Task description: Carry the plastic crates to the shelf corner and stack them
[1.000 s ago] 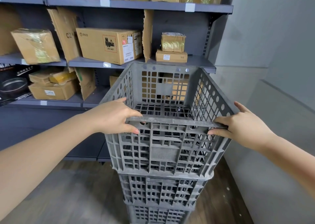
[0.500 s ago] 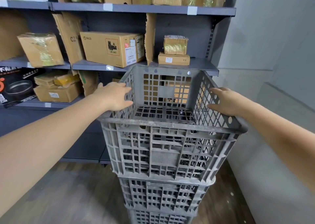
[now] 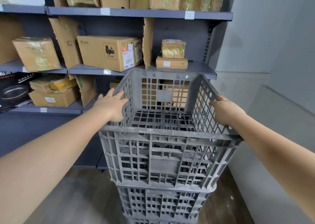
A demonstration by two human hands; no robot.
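Note:
A grey plastic crate (image 3: 163, 155) sits on top of a stack of like crates; the second crate (image 3: 163, 203) shows below it and a third is cut off at the bottom edge. The stack stands in the corner between the shelf unit and the right wall. My left hand (image 3: 110, 106) lies over the top crate's left rim, thumb on the rim and fingers stretched forward along the outside. My right hand (image 3: 226, 109) clasps the right rim, fingertips reaching inside. The top crate is empty.
The dark grey shelf unit (image 3: 196, 70) stands right behind the stack, loaded with cardboard boxes such as a large PICO box (image 3: 105, 53). A grey wall (image 3: 272, 53) with a low ledge runs along the right. Wooden floor (image 3: 76, 198) lies to the left of the stack.
Both hands left the crate's near rim and slid forward onto the left and right side rims. The view has moved closer to the stack.

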